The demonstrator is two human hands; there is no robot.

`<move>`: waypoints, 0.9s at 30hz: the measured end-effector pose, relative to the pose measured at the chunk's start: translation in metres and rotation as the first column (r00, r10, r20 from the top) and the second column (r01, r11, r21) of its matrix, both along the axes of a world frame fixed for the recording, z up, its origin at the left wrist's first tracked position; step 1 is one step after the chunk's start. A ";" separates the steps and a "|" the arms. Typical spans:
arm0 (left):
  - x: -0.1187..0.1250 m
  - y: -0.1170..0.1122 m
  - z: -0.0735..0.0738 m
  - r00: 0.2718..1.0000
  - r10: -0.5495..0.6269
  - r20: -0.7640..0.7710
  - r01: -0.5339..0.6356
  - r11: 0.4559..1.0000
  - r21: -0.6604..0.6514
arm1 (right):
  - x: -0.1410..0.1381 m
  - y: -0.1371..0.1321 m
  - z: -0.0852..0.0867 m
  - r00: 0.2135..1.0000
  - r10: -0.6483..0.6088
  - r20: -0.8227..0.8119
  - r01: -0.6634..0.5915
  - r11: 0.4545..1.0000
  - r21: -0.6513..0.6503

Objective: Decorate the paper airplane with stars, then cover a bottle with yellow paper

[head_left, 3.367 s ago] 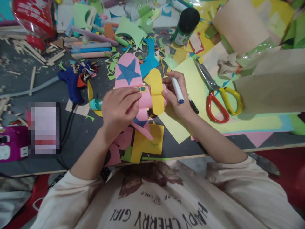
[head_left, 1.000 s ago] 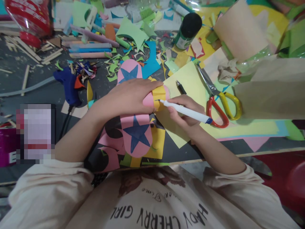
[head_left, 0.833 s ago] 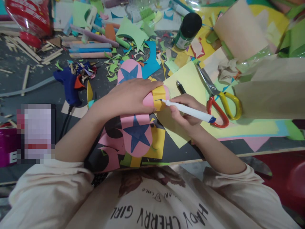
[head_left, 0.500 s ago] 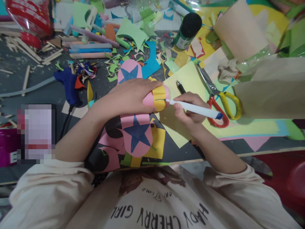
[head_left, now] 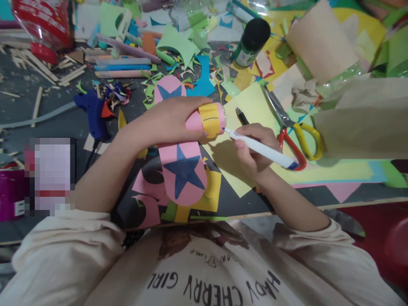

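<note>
My left hand (head_left: pixel 168 121) curls round the body of a pink paper model plane (head_left: pixel 185 172), whose wings carry dark blue stars. A yellow paper band (head_left: pixel 209 121) wraps the plane's rounded end, and short dark lines mark it. Between the fingers of my right hand (head_left: pixel 258 148) is a white marker pen (head_left: pixel 266 149) with a blue end. Its tip points left, close beside the pink edge past the band; whether it touches cannot be told. Much of the plane's body lies hidden under my left hand.
Red-and-yellow scissors (head_left: pixel 288 123) and a black pen (head_left: pixel 242 116) lie by the yellow paper sheet (head_left: pixel 232 170). A blue glue gun (head_left: pixel 92 112) is on the left. Behind are paper scraps, markers (head_left: pixel 123 68), a dark green bottle (head_left: pixel 251 42) and a cardboard tube (head_left: pixel 321 40).
My left hand has turned and shifted the plane slightly up and left, rolling the band so its line sits higher. The marker tip has come off the line to the band's right edge.
</note>
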State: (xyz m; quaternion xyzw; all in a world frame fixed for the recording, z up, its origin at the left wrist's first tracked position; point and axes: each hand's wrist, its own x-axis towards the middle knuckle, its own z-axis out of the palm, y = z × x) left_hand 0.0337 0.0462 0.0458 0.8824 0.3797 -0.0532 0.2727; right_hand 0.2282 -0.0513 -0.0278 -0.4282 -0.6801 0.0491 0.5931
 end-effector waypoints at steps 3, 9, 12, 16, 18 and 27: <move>0.002 -0.002 -0.001 1.000 -0.021 -0.001 0.021 1.000 0.018 | 0.000 0.001 0.002 0.999 0.002 0.039 -0.004 0.999 0.039; 0.006 -0.009 -0.005 0.998 -0.061 -0.008 0.061 0.995 0.074 | 0.002 0.000 0.000 0.998 -0.046 0.043 0.048 0.998 -0.037; 0.006 -0.008 -0.006 0.998 -0.068 -0.010 0.069 0.994 0.083 | 0.001 0.000 -0.002 1.000 -0.005 -0.018 0.006 1.000 0.012; 0.005 -0.007 -0.006 0.997 -0.071 -0.013 0.072 0.994 0.085 | -0.001 0.001 -0.004 1.000 -0.020 -0.023 0.021 1.000 0.010; 0.005 -0.007 -0.006 0.997 -0.074 -0.020 0.075 0.994 0.080 | -0.001 0.001 -0.003 0.999 -0.036 -0.008 0.035 0.999 -0.011; 0.006 -0.006 -0.002 0.995 -0.071 -0.063 0.075 0.996 0.053 | -0.001 0.001 -0.002 0.999 -0.037 0.025 0.038 0.999 -0.017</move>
